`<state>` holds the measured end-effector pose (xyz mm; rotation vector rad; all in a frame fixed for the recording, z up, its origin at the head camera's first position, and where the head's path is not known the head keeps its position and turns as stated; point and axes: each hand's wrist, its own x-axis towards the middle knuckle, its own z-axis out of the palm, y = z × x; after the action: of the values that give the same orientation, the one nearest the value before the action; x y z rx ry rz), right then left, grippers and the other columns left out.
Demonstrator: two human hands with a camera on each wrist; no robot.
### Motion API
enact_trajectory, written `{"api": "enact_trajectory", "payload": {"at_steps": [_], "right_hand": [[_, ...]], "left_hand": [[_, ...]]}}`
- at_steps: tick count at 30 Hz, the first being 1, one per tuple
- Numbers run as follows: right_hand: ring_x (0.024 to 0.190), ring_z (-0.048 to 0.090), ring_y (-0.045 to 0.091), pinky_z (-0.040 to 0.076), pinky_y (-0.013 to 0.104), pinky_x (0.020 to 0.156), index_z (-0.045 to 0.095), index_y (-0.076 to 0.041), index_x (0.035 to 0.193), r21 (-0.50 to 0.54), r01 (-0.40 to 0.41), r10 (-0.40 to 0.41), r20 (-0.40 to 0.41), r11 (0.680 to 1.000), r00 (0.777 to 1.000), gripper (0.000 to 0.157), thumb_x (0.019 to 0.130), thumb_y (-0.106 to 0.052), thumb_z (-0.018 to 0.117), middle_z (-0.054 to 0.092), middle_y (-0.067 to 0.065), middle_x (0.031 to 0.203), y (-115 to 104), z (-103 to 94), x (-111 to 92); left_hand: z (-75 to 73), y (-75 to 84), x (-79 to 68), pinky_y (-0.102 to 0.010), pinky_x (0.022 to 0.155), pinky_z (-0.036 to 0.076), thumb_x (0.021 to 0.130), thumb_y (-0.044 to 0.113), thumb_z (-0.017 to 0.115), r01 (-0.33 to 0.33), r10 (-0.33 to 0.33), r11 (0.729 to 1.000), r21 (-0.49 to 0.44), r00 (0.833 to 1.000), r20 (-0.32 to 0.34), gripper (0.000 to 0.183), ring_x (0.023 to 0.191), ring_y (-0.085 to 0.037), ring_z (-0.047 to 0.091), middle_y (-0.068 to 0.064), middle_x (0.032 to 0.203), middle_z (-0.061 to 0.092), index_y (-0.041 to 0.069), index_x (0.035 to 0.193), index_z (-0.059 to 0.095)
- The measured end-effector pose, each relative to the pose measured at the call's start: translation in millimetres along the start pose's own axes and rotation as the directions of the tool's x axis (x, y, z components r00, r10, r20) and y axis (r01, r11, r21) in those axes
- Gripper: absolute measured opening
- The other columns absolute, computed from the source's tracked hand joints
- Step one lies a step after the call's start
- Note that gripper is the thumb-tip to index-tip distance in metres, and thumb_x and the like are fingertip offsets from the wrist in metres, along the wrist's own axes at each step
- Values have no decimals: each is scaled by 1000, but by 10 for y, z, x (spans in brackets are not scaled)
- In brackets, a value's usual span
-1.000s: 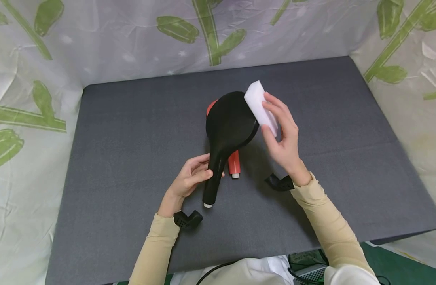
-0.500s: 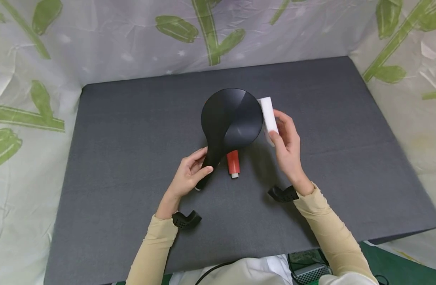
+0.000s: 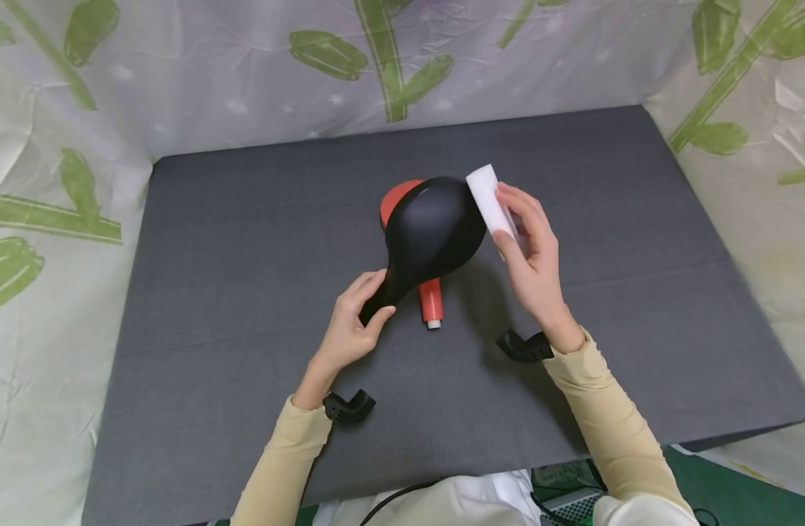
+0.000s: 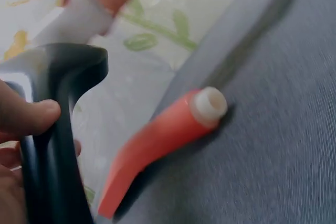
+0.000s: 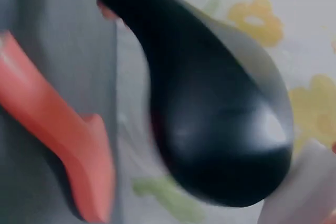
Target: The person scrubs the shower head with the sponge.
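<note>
A black hand shower head (image 3: 435,226) is held up over the table, its round end away from the person. My left hand (image 3: 350,321) grips its handle, thumb on one side and fingers on the other, as the handle (image 4: 52,166) in the left wrist view also shows. In my right hand (image 3: 535,256) is a white sponge block (image 3: 486,193), pinched between thumb and fingers, with its edge right at the round head's right rim. Underneath, a red hand shower head (image 3: 432,301) with a white threaded end lies on the table, partly hidden by the black one.
Dark grey cloth covers the table (image 3: 245,292). A pale curtain with green leaf prints (image 3: 231,73) stands behind and along both sides. Each wrist carries a black camera mount (image 3: 524,346). Cables and a metal-grilled box (image 3: 570,505) sit below the front edge.
The black shower head has turned and tilted in the left hand, baring more of the red one. The sponge slid down the right rim, then back up to its upper right.
</note>
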<state>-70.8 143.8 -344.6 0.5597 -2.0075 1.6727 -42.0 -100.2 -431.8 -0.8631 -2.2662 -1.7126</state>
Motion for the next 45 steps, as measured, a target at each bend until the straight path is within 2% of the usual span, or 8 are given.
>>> {"api": "enact_trajectory", "payload": {"at_steps": [5, 14, 20, 30, 33, 38, 41, 45], "right_hand": [[111, 48, 37, 40, 37, 85, 57, 12, 109, -167, 196, -193, 34, 966, 981, 29, 82, 5, 50, 51, 31, 120, -155, 32, 89], [79, 47, 16, 34, 22, 68, 57, 10, 116, -268, -64, 74, 30, 961, 997, 31, 86, 10, 47, 58, 22, 98, -63, -107, 84], [103, 52, 26, 40, 34, 82, 60, 2, 116, -270, 105, -109, 0, 957, 994, 31, 87, -2, 51, 56, 16, 120, 119, -40, 8], [111, 44, 40, 37, 52, 73, 65, -9, 115, -497, 451, -365, 266, 741, 892, 36, 83, -15, 50, 51, 16, 129, 69, 243, -193], [108, 46, 38, 38, 50, 76, 65, -9, 116, -503, 395, -327, 221, 769, 919, 37, 82, -16, 49, 52, 15, 128, 131, 182, -146], [101, 49, 34, 39, 43, 80, 61, -2, 118, -407, 124, -101, 76, 905, 992, 36, 85, -7, 49, 54, 17, 122, 192, 10, -2], [94, 50, 32, 39, 37, 75, 57, 6, 119, -332, -17, 37, 53, 943, 998, 34, 86, 4, 49, 55, 22, 115, 99, -49, 49], [99, 50, 34, 40, 39, 78, 56, 10, 117, -295, 13, -5, 26, 956, 1000, 33, 84, 8, 50, 54, 25, 115, -3, -10, 24]], "left_hand": [[22, -13, 2, -38, 88, 45, 78, -14, 63, -85, 92, 979, 184, 995, -33, 49, 103, -29, 54, -18, 115, 54, -7, 125, 51], [-8, -16, 9, -39, 87, 45, 79, -13, 63, -141, 172, 922, 361, 984, -54, 48, 104, -30, 52, -19, 112, 54, -7, 126, 52], [1, 9, 27, -42, 89, 43, 80, -12, 62, -161, 195, 883, 442, 980, -34, 48, 103, -32, 52, -21, 111, 54, -8, 126, 51], [75, -43, 29, -44, 82, 44, 80, -9, 63, -153, 222, 794, 588, 974, -46, 45, 97, -33, 54, -22, 109, 55, -8, 124, 52], [74, -63, 20, -44, 84, 44, 82, -8, 62, -154, 233, 776, 612, 971, -52, 42, 98, -33, 54, -21, 108, 55, -8, 123, 53], [74, -89, 1, -45, 86, 44, 84, -4, 60, -168, 274, 759, 629, 959, -75, 36, 97, -34, 54, -20, 105, 56, -7, 120, 56], [74, -88, 2, -45, 87, 43, 85, -3, 59, -177, 290, 757, 629, 954, -81, 34, 97, -34, 54, -20, 105, 56, -6, 119, 57], [73, -76, 25, -45, 88, 43, 86, -2, 59, -186, 301, 751, 634, 950, -78, 34, 97, -35, 54, -21, 106, 56, -6, 119, 57]]}}
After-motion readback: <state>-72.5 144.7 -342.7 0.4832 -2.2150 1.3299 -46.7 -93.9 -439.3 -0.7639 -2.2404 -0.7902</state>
